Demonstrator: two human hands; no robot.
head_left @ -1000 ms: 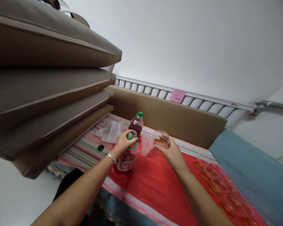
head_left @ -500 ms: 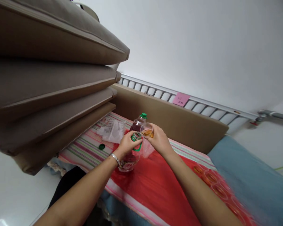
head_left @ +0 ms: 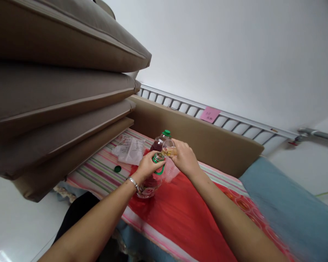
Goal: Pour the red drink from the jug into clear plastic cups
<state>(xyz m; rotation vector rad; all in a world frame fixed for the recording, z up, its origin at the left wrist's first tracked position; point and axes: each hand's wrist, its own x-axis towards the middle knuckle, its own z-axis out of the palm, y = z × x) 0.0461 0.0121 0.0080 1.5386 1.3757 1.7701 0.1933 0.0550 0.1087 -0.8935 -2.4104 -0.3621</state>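
My left hand [head_left: 147, 167] is wrapped round the neck of an open bottle [head_left: 150, 183] of dark red liquid that stands on a red plastic sheet [head_left: 180, 214]. My right hand [head_left: 184, 159] holds a small clear cup [head_left: 168, 148] with amber liquid, tilted over the bottle's mouth. Just behind stands a second bottle [head_left: 160, 140] with a green cap on. A loose green cap [head_left: 117, 169] lies on the striped cloth to the left. A stack of clear empty cups [head_left: 170, 171] lies beside the open bottle.
Clear plastic bags [head_left: 129, 149] lie on the striped cloth [head_left: 98, 171]. Stacked brown cushions [head_left: 57, 105] loom at the left. A brown board [head_left: 207, 142] and a white rail with a pink note [head_left: 210, 114] stand behind. Blurred small cups [head_left: 243, 205] sit on the red sheet at right.
My right hand has carried the small cup from the right over to the open bottle's mouth and tipped it. My left hand has kept its hold on the bottle neck.
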